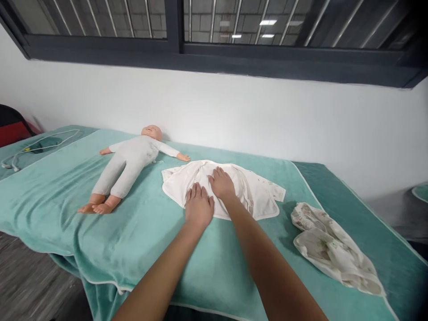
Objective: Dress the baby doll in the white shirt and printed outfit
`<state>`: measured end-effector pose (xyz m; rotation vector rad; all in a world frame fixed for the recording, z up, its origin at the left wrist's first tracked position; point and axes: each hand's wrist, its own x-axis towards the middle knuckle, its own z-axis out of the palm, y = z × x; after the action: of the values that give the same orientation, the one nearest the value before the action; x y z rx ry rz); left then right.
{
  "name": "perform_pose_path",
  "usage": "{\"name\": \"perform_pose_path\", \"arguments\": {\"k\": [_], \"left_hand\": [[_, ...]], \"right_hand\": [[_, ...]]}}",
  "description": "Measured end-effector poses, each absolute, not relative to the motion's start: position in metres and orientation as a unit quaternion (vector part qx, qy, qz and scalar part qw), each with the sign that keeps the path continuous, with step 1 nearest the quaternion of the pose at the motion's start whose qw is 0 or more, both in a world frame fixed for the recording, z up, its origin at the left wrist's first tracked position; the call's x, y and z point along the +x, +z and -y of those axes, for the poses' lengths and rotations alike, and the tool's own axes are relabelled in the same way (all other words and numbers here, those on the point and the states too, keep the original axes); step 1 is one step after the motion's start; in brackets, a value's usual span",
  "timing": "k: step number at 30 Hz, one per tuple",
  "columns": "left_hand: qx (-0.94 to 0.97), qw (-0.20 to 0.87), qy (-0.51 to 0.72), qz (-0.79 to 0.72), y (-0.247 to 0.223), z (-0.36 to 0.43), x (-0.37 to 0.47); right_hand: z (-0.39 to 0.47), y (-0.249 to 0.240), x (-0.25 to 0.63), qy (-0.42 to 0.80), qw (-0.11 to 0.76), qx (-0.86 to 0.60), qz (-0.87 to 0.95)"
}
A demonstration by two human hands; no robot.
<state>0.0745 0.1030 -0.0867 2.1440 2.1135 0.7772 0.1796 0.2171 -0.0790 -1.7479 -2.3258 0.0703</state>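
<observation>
A white baby garment (254,191) lies spread flat on the teal towel (140,223). Both my hands rest palm down on it, fingers together and flat. My left hand (199,206) presses the garment's near left edge. My right hand (221,183) lies just beyond it, on the garment's middle. To the left, a baby doll (129,162) in a light grey suit lies on its back, arms out, apart from the garment.
A crumpled patterned cloth (331,247) lies on the towel at the right. A white cable (36,147) coils at the far left. A white wall rises behind the table, with a dark-framed window above. The table's near edge drops to a grey floor.
</observation>
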Motion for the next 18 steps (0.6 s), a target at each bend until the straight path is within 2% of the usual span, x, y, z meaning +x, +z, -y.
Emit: {"name": "perform_pose_path", "arguments": {"k": [6,12,18], "left_hand": [[0.709,0.000,0.352,-0.611,-0.079,-0.094,0.071],[0.689,0.012,0.485,-0.538,-0.080,-0.090,0.063],[0.666,0.027,0.521,-0.534,-0.084,-0.093,0.060]], "right_hand": [[-0.226,-0.084,0.150,0.056,0.104,-0.609,0.784],[-0.223,-0.083,0.102,0.066,0.130,-0.576,0.804],[-0.219,-0.085,0.087,0.073,0.158,-0.574,0.800]]}}
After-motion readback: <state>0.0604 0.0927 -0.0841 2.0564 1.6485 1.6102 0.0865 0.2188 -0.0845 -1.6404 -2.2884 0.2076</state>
